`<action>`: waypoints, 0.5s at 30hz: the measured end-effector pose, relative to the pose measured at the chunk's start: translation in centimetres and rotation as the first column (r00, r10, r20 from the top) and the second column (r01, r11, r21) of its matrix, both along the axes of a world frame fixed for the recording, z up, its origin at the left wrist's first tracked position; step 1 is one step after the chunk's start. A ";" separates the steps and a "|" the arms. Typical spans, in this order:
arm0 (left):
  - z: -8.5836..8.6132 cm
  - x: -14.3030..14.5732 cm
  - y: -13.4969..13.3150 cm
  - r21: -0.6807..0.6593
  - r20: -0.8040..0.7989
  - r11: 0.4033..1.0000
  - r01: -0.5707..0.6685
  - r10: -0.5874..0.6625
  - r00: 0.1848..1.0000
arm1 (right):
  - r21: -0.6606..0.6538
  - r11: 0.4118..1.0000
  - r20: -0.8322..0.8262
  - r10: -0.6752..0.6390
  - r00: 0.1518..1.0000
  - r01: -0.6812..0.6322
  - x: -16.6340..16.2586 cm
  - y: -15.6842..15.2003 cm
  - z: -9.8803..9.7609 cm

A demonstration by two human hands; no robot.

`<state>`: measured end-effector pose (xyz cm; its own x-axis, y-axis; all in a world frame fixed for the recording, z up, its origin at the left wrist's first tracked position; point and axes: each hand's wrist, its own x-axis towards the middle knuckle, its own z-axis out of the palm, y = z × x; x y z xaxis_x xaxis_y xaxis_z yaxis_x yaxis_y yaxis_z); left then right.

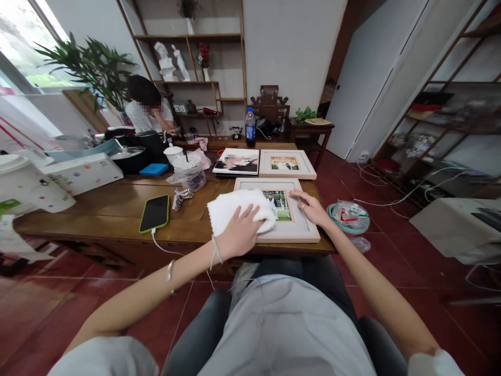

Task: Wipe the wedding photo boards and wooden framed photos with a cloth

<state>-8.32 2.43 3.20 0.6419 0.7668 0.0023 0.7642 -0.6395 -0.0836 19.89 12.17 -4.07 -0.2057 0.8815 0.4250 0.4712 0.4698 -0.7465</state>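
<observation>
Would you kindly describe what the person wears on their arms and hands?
Both arms are bare below short pale sleeves. The left hand has a thin white cord at the wrist and a silver bangle higher up; the right hand wears a ring.

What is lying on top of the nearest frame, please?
A white cloth covers the left of the frame, the left hand pressing on it; the right hand rests on the right edge. Part of the photo shows; the rest is hidden under the cloth.

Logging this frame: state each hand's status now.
Left hand: open, palm pressing the white cloth onto the picture frame.
Right hand: open, fingers resting on that frame, gripping nothing.
</observation>
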 end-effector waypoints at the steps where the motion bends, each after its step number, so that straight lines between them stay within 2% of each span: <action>1: -0.5 0.1 1.2 0.015 0.015 1.000 -0.017 0.016 1.000 | 0.000 1.000 -0.028 -0.002 1.000 0.002 -0.1 0.0 0.0; 6: -2.1 0.7 8.4 0.123 0.091 0.983 -0.134 0.124 0.988 | -0.019 0.999 -0.116 -0.033 0.993 0.031 -0.3 -0.1 0.2; 10: -1.9 0.7 13.4 0.191 0.105 0.965 -0.180 0.163 0.981 | -0.033 0.999 -0.133 -0.047 0.990 0.043 -0.2 0.0 0.1; 13: -1.0 0.4 14.9 0.179 0.070 0.965 -0.193 0.183 0.981 | -0.049 0.997 -0.112 -0.059 0.992 0.054 0.0 0.2 -0.1; 15: -0.2 0.3 14.2 0.153 0.019 0.973 -0.175 0.174 0.985 | -0.047 0.997 -0.093 -0.063 0.994 0.059 0.0 0.3 -0.2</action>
<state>-7.97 16.64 2.98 0.4979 0.8572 0.1319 0.8636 -0.4762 -0.1654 19.94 12.47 -4.31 -0.1120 0.9094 0.4006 0.4247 0.4082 -0.8081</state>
